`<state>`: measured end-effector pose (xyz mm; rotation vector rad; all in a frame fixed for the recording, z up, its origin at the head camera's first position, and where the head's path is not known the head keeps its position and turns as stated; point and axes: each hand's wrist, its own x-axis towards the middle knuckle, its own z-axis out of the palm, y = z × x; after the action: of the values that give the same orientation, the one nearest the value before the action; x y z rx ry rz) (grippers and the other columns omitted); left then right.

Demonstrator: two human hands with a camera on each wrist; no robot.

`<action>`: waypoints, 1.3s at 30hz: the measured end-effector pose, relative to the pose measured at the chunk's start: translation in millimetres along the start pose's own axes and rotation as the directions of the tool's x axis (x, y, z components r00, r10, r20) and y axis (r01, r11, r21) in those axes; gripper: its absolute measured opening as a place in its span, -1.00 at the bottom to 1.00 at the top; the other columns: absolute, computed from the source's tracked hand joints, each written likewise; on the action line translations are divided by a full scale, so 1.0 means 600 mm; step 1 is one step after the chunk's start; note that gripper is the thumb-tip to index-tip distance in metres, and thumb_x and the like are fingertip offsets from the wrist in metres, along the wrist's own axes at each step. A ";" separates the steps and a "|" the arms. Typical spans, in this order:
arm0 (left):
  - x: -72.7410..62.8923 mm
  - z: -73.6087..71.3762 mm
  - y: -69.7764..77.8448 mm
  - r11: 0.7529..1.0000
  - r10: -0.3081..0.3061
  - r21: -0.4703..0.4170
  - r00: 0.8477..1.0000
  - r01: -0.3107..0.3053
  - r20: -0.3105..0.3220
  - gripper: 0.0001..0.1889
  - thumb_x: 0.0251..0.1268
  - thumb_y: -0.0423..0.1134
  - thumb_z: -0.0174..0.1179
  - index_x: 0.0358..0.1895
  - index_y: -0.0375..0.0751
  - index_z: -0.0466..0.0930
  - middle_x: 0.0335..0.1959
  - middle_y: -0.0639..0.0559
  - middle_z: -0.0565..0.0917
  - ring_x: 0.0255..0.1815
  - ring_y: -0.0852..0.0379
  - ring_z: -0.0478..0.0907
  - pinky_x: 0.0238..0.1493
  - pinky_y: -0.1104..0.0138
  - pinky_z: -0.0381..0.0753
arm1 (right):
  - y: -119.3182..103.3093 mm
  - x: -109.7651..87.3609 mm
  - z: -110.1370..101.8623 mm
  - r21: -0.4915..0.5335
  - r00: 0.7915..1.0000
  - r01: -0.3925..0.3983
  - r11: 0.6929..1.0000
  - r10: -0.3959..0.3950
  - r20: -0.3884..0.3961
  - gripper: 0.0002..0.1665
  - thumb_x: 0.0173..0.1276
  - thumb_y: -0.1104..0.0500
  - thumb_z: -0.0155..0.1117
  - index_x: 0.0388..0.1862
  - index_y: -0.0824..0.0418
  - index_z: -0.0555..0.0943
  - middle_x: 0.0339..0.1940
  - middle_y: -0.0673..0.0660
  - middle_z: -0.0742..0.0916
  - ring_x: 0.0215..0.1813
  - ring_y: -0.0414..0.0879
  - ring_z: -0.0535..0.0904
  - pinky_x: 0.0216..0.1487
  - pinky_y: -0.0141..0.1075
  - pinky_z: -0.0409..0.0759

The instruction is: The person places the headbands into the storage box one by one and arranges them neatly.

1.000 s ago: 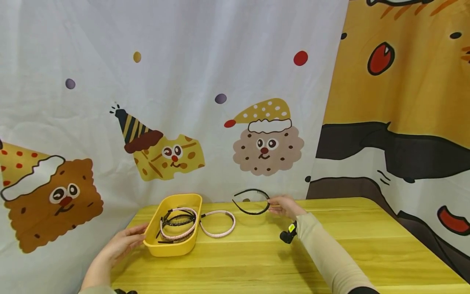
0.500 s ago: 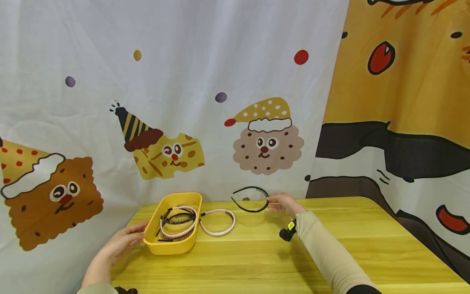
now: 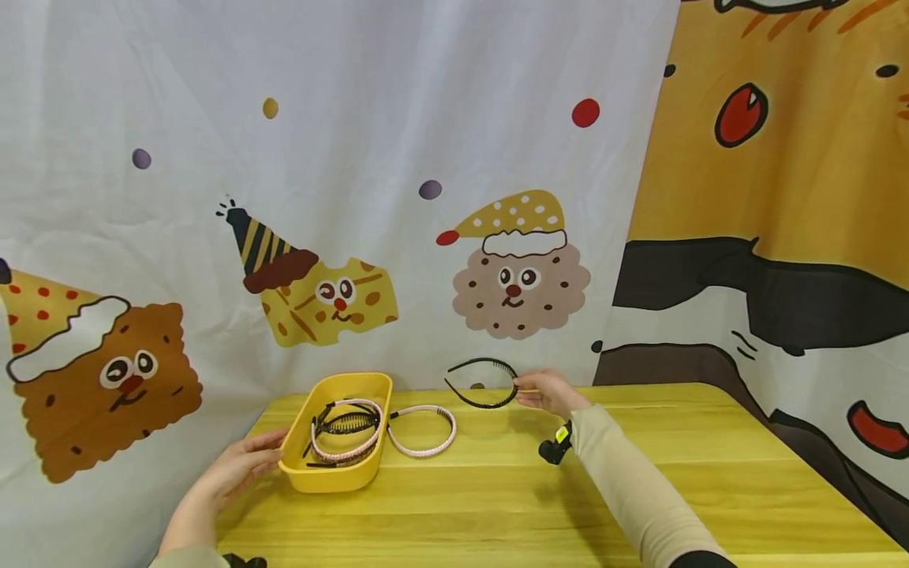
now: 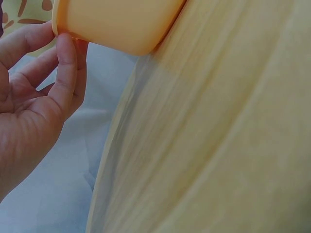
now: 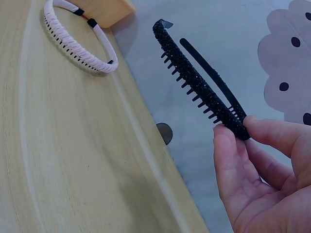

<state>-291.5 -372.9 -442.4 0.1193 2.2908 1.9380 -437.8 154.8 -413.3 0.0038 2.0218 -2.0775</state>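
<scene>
In the head view my right hand [image 3: 550, 392] pinches a black toothed headband [image 5: 192, 80] at its curved middle, between thumb and fingertips. The headband is raised above the back of the table, its tips pointing left, and it looks glittery in the right wrist view. My left hand [image 3: 241, 471] holds the rim of a yellow plastic basket [image 3: 330, 481] at its left side, thumb and fingertips at the lip. Inside the basket lie several headbands, among them a pink wrapped one [image 3: 343, 456] on top. Another pink headband [image 3: 424, 453] rests on the table, right beside the basket.
The wooden table [image 3: 483, 513] reaches back to a white curtain [image 3: 398, 95] printed with cartoon snacks. An orange and black printed cloth [image 3: 802, 197] hangs at the right. The table's left edge runs close to the basket.
The black headband has risen slightly and drifted a little to the left with my right hand. My left hand and the basket stay in place.
</scene>
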 end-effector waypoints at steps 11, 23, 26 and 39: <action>-0.001 0.002 0.000 1.000 -0.009 -0.003 1.000 0.009 -0.024 -0.31 0.42 -0.35 0.09 0.45 -0.58 -0.03 0.42 -0.48 0.14 0.09 0.21 0.51 0.09 0.36 0.53 | -0.011 0.009 0.020 0.010 1.000 -0.021 1.000 0.021 -0.015 -0.57 0.37 0.36 0.22 0.16 0.52 0.43 -0.10 0.28 0.58 -0.28 0.03 0.64 -0.07 -0.20 0.66; -0.002 0.005 -0.004 1.000 -0.025 -0.004 0.999 0.025 -0.030 -0.32 0.43 -0.35 0.08 0.45 -0.57 -0.03 0.42 -0.48 0.14 0.12 0.16 0.51 0.10 0.34 0.53 | -0.020 0.000 0.033 -0.008 1.000 -0.007 1.000 0.007 0.016 -0.50 0.39 0.36 0.18 0.24 0.57 0.36 -0.15 0.23 0.61 -0.29 -0.03 0.63 0.16 -0.06 0.53; 0.001 0.003 -0.004 1.000 -0.022 -0.005 0.999 0.022 -0.034 -0.33 0.43 -0.35 0.08 0.45 -0.57 -0.02 0.42 -0.48 0.14 0.12 0.15 0.50 0.09 0.35 0.53 | -0.025 0.003 0.033 -0.008 1.000 -0.010 1.000 0.010 0.028 -0.52 0.39 0.36 0.18 0.22 0.55 0.37 -0.09 0.28 0.60 -0.28 -0.03 0.63 0.18 -0.06 0.52; 0.002 0.003 0.000 1.000 -0.009 -0.006 1.000 0.009 -0.019 -0.32 0.43 -0.36 0.08 0.45 -0.57 -0.04 0.42 -0.48 0.13 0.11 0.18 0.50 0.07 0.39 0.53 | -0.024 0.020 0.040 -0.016 0.999 -0.024 1.000 0.025 0.021 -0.53 0.39 0.35 0.18 0.23 0.50 0.39 -0.02 0.31 0.55 -0.24 0.02 0.62 0.20 -0.02 0.49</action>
<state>-292.4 -371.0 -442.5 0.0902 2.2932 1.9493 -447.9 129.1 -399.9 0.0038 2.0154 -2.0384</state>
